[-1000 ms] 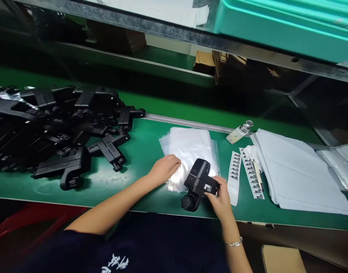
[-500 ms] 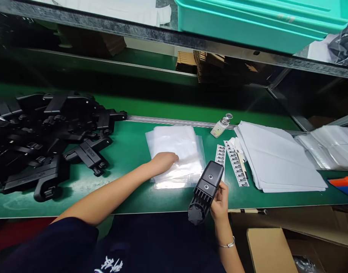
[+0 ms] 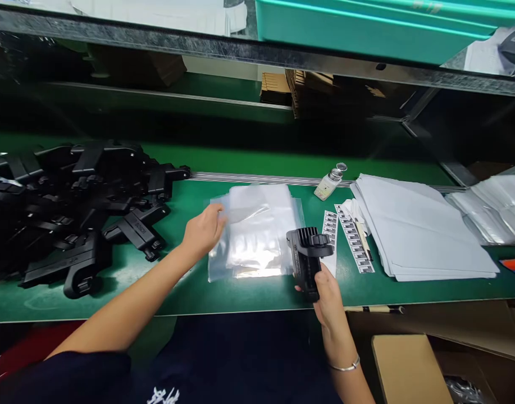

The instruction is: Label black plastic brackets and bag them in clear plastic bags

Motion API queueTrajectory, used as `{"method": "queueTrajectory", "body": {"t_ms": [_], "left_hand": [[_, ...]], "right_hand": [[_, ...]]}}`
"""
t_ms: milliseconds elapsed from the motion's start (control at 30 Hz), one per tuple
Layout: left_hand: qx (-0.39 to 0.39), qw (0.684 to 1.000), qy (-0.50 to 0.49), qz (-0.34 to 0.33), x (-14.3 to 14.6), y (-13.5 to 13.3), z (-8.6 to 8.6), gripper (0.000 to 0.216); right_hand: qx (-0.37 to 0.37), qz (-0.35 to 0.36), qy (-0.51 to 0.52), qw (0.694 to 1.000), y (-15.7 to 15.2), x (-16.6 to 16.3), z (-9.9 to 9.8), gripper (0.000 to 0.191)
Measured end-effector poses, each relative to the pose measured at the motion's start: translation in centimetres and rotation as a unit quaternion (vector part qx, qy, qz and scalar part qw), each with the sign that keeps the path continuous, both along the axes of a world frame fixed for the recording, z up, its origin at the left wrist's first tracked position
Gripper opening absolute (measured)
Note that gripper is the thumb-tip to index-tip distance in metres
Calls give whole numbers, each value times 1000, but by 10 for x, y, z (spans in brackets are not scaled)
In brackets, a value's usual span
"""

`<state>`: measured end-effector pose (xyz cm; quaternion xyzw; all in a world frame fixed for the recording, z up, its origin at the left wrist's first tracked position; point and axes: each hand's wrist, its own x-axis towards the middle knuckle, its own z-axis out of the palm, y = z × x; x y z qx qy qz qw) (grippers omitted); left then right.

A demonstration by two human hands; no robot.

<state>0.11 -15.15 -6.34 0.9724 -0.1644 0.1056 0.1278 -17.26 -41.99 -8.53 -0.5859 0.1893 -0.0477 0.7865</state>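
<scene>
My right hand [image 3: 329,292] is wrapped around a black finned plastic part [image 3: 305,264]. This part has ribs along its top and a knob-like round end pointing right, and is held above the bench's front edge. My left hand [image 3: 204,229] is closed at the left side of a stack of clear plastic bags [image 3: 261,224], its thumb and fingers pinching a clear plastic bag [image 3: 218,261] that sticks out to the left of the stack. The exact grip at the fingertips is partly blurred.
Black plastic parts [image 3: 72,207] are heaped on the left of the green bench [image 3: 190,297]. To the right lie a small bottle [image 3: 328,184], label strips [image 3: 354,238], a pen [image 3: 361,235], white sheets [image 3: 421,230] and more clear bags [image 3: 493,207]. A shelf edge [image 3: 223,53] crosses overhead.
My left hand has moved left from the middle of the bag stack, and a clear bag now sticks out further left. My right hand has turned the black part so its knob end faces up and right.
</scene>
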Motion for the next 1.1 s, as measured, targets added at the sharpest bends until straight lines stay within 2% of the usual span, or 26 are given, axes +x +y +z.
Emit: {"method": "queueTrajectory", "body": {"t_ms": [67, 200, 267, 300, 400, 467, 600, 700, 767, 833, 900, 1000, 1100], "left_hand": [[40, 997, 12, -64, -6, 8, -6, 37], [85, 974, 53, -204, -18, 24, -14, 27], [100, 965, 67, -233, -21, 31, -12, 30], [115, 965, 74, -222, -22, 33, -10, 31], [162, 973, 103, -128, -28, 32, -3, 30], [161, 975, 120, -93, -35, 27, -3, 26], [142, 964, 183, -130, -43, 20, -17, 24], [94, 951, 249, -156, -33, 26, -27, 26], [49, 945, 277, -166, -22, 34, -27, 31], [41, 940, 298, -163, -12, 41, -20, 32], [90, 943, 295, -123, -7, 42, -10, 31], [162, 960, 223, -51, -11, 37, 2, 30], [148, 978, 145, -37, -20, 32, 4, 34]], "right_hand": [[34, 5, 28, 999, 4, 0, 6, 47], [50, -3, 40, 998, 8, 1, 11, 47], [46, -5, 38, 998, 9, 2, 12, 47], [43, -4, 37, 998, 9, 2, 13, 46], [37, 2, 37, 999, 10, 3, 15, 46], [35, 5, 39, 999, 12, 3, 17, 47], [19, 10, 50, 999, 16, 3, 18, 53], [11, 19, 59, 998, 18, 3, 18, 56], [15, 21, 60, 998, 19, 2, 19, 57], [24, 25, 56, 998, 20, 2, 21, 56], [32, 30, 52, 998, 22, 3, 22, 54], [25, 30, 49, 998, 23, 4, 21, 53], [-27, 24, 38, 999, 20, 4, 17, 53]]}}
